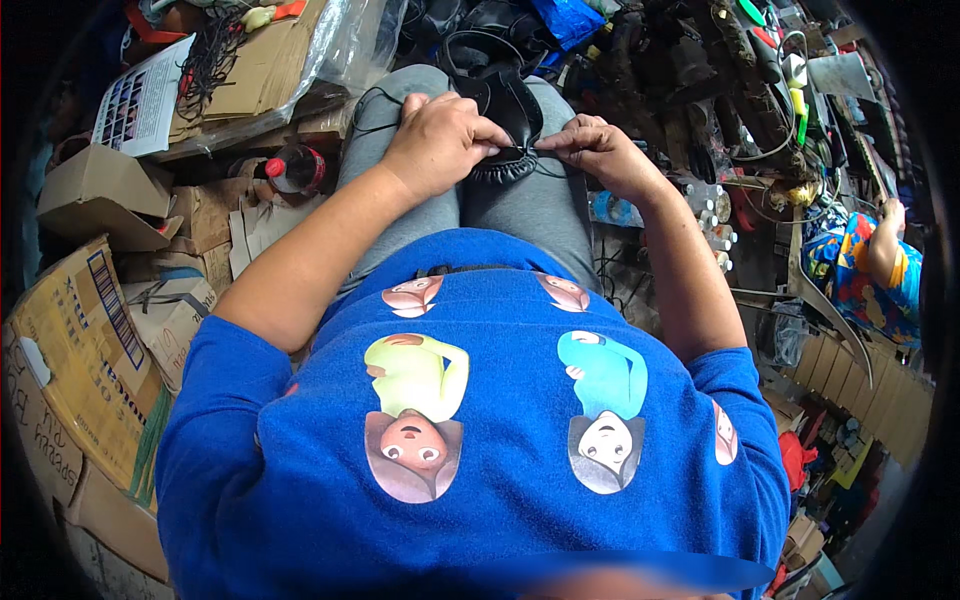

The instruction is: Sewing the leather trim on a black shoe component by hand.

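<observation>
Past the blue shirt (470, 440), both hands pinch the black shoe (510, 120) on the lap, left hand (440, 140) closed on its near-left edge, right hand (595, 150) gripping thread beside it

The left hand (440, 140) rests on a black shoe (505, 125) lying on the person's lap, fingers curled over its puckered edge. The right hand (595, 150) pinches a thin black thread (535, 150) at the shoe's rim, just beside the left hand. Grey trousers (520, 205) lie beneath. Cardboard boxes (90, 340) stand at the left, with a red-capped bottle (295, 168) near the left knee.
</observation>
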Action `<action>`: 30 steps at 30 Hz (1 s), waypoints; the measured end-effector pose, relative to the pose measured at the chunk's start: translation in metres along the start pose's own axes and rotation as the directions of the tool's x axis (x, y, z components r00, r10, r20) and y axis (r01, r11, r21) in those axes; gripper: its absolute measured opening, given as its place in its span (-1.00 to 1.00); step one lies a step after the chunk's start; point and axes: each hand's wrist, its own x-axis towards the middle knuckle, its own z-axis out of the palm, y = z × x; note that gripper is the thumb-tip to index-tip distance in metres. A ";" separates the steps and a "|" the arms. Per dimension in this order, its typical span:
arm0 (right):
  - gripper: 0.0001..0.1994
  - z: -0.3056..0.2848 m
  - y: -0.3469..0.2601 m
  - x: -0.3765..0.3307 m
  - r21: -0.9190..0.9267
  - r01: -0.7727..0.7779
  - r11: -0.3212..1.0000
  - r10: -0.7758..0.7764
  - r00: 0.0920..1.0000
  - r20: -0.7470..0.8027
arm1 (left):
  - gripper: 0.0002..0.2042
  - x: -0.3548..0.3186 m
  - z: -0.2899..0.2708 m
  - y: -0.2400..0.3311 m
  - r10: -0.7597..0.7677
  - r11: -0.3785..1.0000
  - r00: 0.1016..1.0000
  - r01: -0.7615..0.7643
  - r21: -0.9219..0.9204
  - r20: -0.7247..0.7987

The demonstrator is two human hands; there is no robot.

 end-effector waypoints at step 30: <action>-0.74 0.019 -0.023 -0.009 0.433 -0.214 0.876 0.265 0.962 -0.061 | -0.83 -0.004 -0.009 0.012 -0.205 0.978 0.977 0.207 -0.026 0.063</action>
